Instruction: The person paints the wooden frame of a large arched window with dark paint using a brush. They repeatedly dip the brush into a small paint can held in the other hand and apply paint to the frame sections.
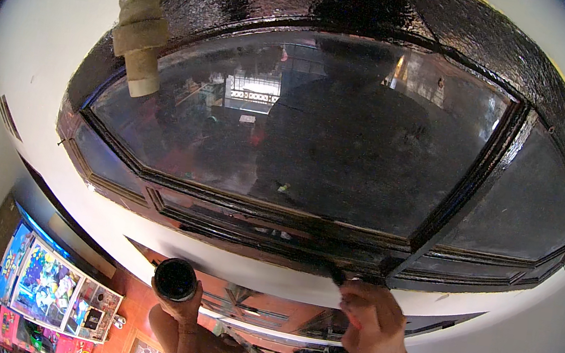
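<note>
A glossy black-painted window frame (373, 251) with glass panes fills the middle of the head view, set in a white wall. My right hand (377, 327) is closed on a small brush (338, 277) whose dark tip touches the lower rail of the frame. My left hand (181, 307) holds a round can of black paint (175, 279) below the frame, to the left. The glass (319, 124) mirrors a dark figure and a room.
A beige wrapped pipe (140, 19) hangs in front of the upper left of the window. Far below at lower left stand colourful boxed shelves (49, 292) on a reddish floor (125, 342). White wall (503, 352) surrounds the frame.
</note>
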A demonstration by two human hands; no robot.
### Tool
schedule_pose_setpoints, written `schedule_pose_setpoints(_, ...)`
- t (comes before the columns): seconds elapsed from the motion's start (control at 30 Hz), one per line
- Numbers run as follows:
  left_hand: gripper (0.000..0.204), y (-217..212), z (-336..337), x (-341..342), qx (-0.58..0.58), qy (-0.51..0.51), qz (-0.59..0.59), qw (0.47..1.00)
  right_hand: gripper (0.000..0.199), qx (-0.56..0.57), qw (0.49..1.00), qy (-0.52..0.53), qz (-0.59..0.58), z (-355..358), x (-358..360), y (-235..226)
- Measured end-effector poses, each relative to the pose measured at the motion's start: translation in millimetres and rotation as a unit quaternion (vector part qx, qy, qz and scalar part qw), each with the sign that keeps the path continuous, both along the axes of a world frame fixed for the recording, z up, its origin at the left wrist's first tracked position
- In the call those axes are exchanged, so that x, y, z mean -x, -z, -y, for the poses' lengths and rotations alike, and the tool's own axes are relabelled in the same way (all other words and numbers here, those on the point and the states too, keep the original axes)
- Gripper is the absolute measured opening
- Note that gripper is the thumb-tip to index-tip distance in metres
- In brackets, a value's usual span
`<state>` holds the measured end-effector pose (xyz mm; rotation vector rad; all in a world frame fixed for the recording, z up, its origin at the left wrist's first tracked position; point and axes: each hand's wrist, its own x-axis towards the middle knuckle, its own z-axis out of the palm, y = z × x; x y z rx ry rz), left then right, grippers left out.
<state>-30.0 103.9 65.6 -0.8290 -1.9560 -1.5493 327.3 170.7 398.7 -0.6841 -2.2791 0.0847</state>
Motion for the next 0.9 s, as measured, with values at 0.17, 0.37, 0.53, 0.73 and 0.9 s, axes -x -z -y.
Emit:
schedule_pose_setpoints(0.17,0.121,10,-2,7,-0.032,0.053,0.047,0.997,0.046,0.055,0.998,0.004,-0.044,11,-14,-3)
schedule_pose_setpoints(0.37,0.12,4,-5,6,0.02,0.009,-0.024,0.999,0.043,0.013,1.0,0.0,-0.011,3,-10,2)
schedule_pose_setpoints(0.53,0.122,1,-3,3,0.006,0.009,0.009,1.0,0.044,0.043,0.997,0.061,-0.019,9,-24,-7)
schedule_pose_setpoints(0.73,0.123,-7,-3,-1,0.011,-0.006,-0.026,1.0,0.039,0.047,0.998,0.008,-0.033,6,-10,-7)
schedule_pose_setpoints(0.9,0.122,-15,1,-5,0.036,-0.006,-0.005,0.999,0.051,0.04,0.993,0.099,-0.048,8,-19,-16)
